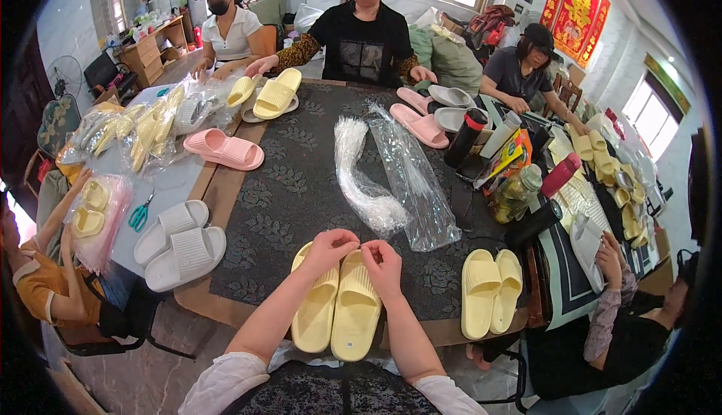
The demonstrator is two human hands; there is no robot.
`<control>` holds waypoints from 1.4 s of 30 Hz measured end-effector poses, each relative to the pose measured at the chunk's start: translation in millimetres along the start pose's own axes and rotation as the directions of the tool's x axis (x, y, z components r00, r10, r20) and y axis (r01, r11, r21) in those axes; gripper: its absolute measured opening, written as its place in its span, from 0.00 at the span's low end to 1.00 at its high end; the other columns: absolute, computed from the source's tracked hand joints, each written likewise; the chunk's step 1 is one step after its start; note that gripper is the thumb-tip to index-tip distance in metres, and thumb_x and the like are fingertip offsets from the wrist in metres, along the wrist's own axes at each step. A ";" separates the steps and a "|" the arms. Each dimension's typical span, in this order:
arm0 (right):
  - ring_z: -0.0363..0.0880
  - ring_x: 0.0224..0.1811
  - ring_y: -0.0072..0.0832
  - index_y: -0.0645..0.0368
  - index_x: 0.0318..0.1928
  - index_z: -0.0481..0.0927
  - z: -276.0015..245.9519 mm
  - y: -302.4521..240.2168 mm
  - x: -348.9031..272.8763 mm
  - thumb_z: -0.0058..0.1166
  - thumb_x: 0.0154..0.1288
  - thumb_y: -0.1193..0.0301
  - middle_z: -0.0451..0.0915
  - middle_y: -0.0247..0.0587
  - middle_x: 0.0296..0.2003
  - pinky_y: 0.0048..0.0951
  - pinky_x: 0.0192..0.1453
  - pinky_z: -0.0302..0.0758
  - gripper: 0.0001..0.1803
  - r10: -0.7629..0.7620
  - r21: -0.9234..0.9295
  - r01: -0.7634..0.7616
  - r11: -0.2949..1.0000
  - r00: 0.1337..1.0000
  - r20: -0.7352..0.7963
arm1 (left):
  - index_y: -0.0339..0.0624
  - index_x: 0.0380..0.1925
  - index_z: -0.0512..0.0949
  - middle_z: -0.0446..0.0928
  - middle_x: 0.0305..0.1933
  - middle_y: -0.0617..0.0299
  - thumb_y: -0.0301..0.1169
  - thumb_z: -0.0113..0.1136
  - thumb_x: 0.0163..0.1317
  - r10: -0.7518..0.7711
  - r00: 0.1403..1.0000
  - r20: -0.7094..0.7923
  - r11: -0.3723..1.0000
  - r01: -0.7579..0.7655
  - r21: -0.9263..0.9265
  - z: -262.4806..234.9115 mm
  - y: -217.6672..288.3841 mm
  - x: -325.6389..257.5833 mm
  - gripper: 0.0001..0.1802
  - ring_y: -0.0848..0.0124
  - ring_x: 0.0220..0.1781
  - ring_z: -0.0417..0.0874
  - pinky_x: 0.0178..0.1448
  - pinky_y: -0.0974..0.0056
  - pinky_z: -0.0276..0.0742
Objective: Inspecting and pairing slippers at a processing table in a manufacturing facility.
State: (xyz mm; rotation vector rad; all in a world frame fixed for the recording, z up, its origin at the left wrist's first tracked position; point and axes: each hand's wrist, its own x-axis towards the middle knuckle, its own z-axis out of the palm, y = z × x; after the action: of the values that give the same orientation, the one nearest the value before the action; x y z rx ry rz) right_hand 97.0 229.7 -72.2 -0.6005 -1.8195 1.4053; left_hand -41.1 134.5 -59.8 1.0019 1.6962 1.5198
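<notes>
A pair of pale yellow slide slippers lies side by side at the table's near edge, toes pointing away from me. Above their toe ends, my left hand and my right hand meet with fingertips pinched. Whatever they hold, if anything, is too fine to make out. Just beyond my hands lies a bundle of thin clear plastic strands, fanned at its near end. Beside it rests a long clear plastic bag with more strands inside.
Grey slippers, pink slippers and another yellow pair sit around the dark patterned table. Teal scissors lie left. Bottles, including a glass jar, stand right. Several co-workers sit or stand around, handling slippers and bags.
</notes>
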 end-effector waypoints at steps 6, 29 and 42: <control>0.76 0.28 0.17 0.63 0.36 0.81 -4.6 1.3 1.1 0.59 0.63 0.74 0.78 0.34 0.28 0.21 0.34 0.73 0.05 0.001 0.014 -0.001 1.000 1.000 -0.005 | 0.37 0.37 0.81 0.82 0.34 0.66 0.29 0.64 0.59 0.027 0.999 0.024 0.999 -0.026 -0.039 5.5 -0.2 1.1 0.08 0.80 0.36 0.80 0.44 0.71 0.76; 0.68 0.27 0.12 0.62 0.36 0.79 -3.0 0.4 -1.0 0.56 0.66 0.74 0.75 0.26 0.27 0.18 0.31 0.67 0.04 -0.032 0.017 0.034 0.999 0.997 -0.076 | 0.42 0.43 0.77 0.73 0.51 0.50 0.18 0.56 0.47 0.588 0.648 -0.484 0.431 0.255 0.866 -181.1 46.7 -164.2 0.20 0.51 0.56 0.72 0.59 0.52 0.71; 0.82 0.25 0.35 0.55 0.35 0.84 -35.0 -91.1 -57.7 0.59 0.62 0.59 0.81 0.41 0.24 0.34 0.32 0.76 0.13 0.081 -0.497 0.105 0.862 0.938 0.338 | 0.50 0.73 0.49 0.79 0.42 0.37 0.18 0.56 0.50 0.224 0.648 -0.728 0.452 0.593 0.667 -307.1 -44.6 -201.2 0.48 0.41 0.45 0.79 0.50 0.46 0.74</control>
State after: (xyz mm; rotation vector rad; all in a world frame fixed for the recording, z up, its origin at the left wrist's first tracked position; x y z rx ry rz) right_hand 166.8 181.7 3.2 -0.6232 -2.5145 1.0579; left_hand -208.1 -195.3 -71.2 0.4803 3.3042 0.7601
